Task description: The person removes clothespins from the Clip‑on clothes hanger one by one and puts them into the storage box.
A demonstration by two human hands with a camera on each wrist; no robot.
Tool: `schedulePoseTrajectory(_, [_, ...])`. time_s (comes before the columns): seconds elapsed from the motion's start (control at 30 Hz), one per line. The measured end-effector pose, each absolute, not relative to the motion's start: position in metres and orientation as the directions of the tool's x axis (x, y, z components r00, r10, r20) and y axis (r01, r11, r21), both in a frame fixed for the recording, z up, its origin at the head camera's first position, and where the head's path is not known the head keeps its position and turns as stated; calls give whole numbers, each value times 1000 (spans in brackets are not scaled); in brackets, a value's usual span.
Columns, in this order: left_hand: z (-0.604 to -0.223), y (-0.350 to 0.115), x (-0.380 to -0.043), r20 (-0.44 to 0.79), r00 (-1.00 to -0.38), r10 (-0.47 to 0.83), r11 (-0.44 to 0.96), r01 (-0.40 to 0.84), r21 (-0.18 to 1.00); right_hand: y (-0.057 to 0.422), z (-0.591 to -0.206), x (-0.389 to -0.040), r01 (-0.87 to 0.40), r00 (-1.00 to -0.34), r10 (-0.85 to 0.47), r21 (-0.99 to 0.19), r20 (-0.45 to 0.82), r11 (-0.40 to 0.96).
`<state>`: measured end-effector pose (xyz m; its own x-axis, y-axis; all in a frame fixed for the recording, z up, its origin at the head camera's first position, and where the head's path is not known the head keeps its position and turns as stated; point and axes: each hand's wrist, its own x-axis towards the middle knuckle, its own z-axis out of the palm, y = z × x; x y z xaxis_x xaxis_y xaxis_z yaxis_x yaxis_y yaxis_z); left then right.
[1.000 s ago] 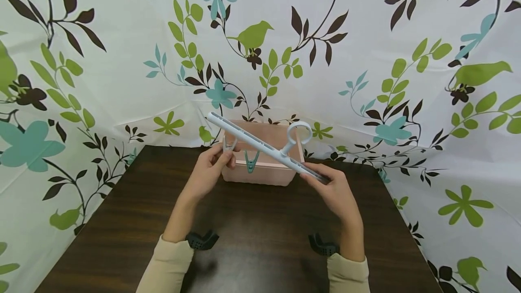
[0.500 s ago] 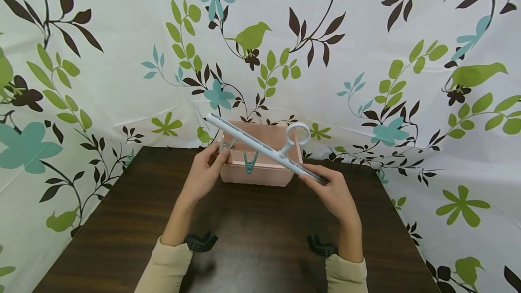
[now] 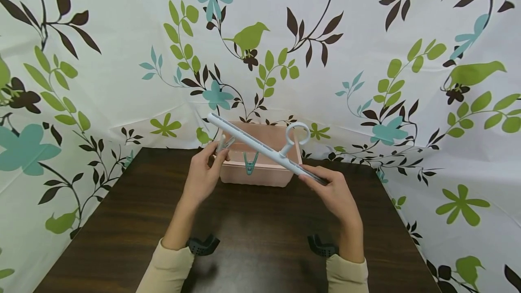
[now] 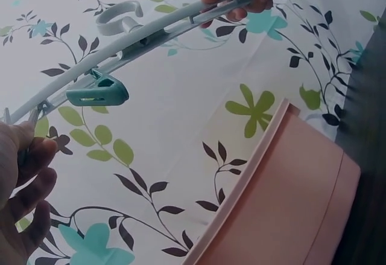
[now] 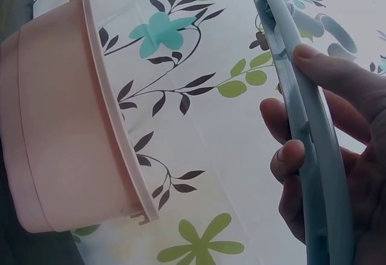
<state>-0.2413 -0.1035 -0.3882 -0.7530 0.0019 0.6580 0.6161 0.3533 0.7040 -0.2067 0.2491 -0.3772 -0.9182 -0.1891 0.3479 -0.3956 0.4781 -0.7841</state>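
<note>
My right hand (image 3: 335, 189) grips the lower right end of a light blue plastic hanger (image 3: 252, 142), thumb on one side and fingers curled round the other. The hanger slants up to the left and has a ring-shaped hook (image 3: 298, 134). A teal clothespin (image 3: 250, 163) hangs from its bar. My left hand (image 3: 201, 173) pinches a pale clothespin (image 3: 222, 143) between thumb and fingertips, close under the hanger's left part. In the left wrist view, the pale clothespin's visible tip (image 4: 34, 115) is right at the bar, the rest hidden by the fingers.
Behind the hanger, a pink plastic bin (image 3: 256, 176) stands at the back of the dark wooden table (image 3: 260, 225). A white curtain (image 3: 309, 89) printed with leaves, flowers and birds hangs behind and along both sides.
The pale clothespin has tilted over to the right in my left fingers, and that hand has shifted slightly left. The right hand and hanger stay nearly in place; the view drifts a little.
</note>
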Motion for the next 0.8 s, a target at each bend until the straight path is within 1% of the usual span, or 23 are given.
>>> schedulePoseTrajectory(0.1, [-386,-105,-240,679,-734,3,410,620,669,250,-377,-207,-402,-915,-195,-773,352,490])
schedulePoseTrajectory(0.23, [-386,-107,-237,688,-726,1,520,588,619,251,-377,-207,-411,-911,-200,-760,360,504])
schedulePoseTrajectory(0.37, [-387,-108,-236,723,-691,5,619,570,540,252,-376,-205,-415,-910,-205,-754,361,509])
schedulePoseTrajectory(0.53, [-388,-109,-237,762,-647,17,672,572,471,252,-376,-205,-413,-910,-206,-751,359,515])
schedulePoseTrajectory(0.8, [-389,-112,-237,784,-620,18,730,543,414,253,-377,-207,-417,-909,-224,-743,352,524])
